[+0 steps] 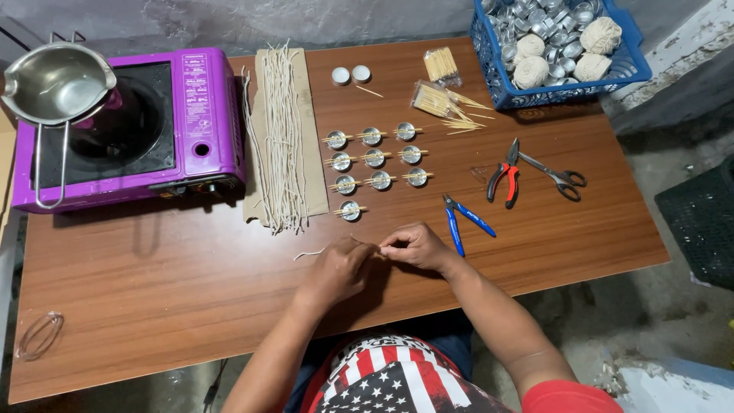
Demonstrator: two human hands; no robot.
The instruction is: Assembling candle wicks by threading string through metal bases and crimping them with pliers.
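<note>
Here the left hand (340,268) and right hand (413,245) meet fingertip to fingertip, both pinched shut on a wick piece (310,253) trailing leftward across the wooden table (153,306).

Wood, metal, plastic and string on a brown surface

The surface (176,291) is smooth wood-grain laminate with a soft sheen. The small cups (374,158) are bright, thin metal, and the pan (55,82) is polished steel. The stove (195,99) has a glossy purple painted body. The wick strands (281,130) look like matt, waxy string on rough brown cardboard (312,153). The basket (562,93) is blue plastic, the string balls (601,35) fibrous. The pliers (505,177) have rubbery red and black grips.
</note>
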